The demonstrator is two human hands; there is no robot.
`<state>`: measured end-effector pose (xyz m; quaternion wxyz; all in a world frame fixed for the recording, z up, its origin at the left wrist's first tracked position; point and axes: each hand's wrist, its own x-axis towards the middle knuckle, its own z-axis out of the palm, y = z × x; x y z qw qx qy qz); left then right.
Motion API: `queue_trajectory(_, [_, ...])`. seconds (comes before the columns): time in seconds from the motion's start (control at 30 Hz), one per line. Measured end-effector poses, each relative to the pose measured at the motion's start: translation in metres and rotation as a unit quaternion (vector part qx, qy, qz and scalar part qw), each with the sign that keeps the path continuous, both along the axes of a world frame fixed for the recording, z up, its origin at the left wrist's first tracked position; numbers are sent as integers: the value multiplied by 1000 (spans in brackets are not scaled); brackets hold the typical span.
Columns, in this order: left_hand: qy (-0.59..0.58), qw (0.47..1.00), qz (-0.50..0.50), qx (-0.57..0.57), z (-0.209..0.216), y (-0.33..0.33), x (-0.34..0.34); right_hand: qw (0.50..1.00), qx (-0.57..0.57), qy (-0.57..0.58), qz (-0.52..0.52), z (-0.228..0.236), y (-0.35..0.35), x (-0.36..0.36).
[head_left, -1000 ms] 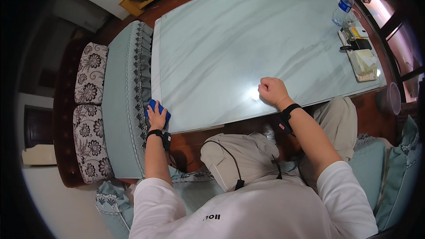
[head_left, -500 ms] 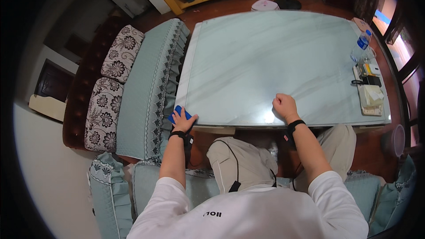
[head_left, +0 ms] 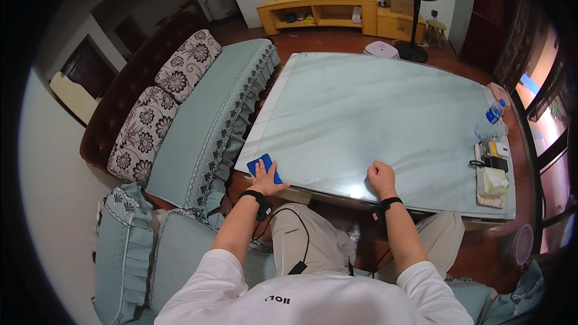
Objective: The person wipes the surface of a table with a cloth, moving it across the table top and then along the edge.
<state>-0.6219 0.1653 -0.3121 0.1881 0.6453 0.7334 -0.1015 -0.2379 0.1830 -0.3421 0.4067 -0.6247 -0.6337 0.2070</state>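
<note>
My left hand (head_left: pixel 265 179) lies on a blue cloth (head_left: pixel 276 176) at the near left corner of the marble-patterned table (head_left: pixel 361 114). Its fingers are spread over the cloth, with the thumb pointing right along the front edge. Part of the cloth is hidden under the palm. Farther right, my right hand (head_left: pixel 380 177) rests as a closed fist on the tabletop by the front edge, with nothing showing in it. Black bands with small devices circle both wrists.
At the table's right side stand a water bottle (head_left: pixel 490 118) and a tray (head_left: pixel 490 195) with a tissue pack and small items. A sofa (head_left: pixel 208 114) runs along the left. Beyond the table are a pink-white stool (head_left: pixel 381 49), a fan (head_left: pixel 418 15) and a wooden cabinet (head_left: pixel 337 19).
My left hand and the blue cloth have moved from the table's left edge onto its near corner. My right fist keeps about its place. The view has tilted up, showing the fan.
</note>
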Motion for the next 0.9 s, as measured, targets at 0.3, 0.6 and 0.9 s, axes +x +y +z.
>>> queue_trajectory(0.3, [-57, 998, 26, 10, -10, -3, 15, 1000, -9, 5, 5, -11, 2, 2])
queue_trajectory(0.6, [-67, 997, 13, -46, 2, 15, 11, 1000, 14, 0, 18, -15, 3, 3])
queue_trajectory(0.9, [-28, 999, -13, -44, 3, 51, 9, 1000, 4, -14, 9, -10, 1, 3])
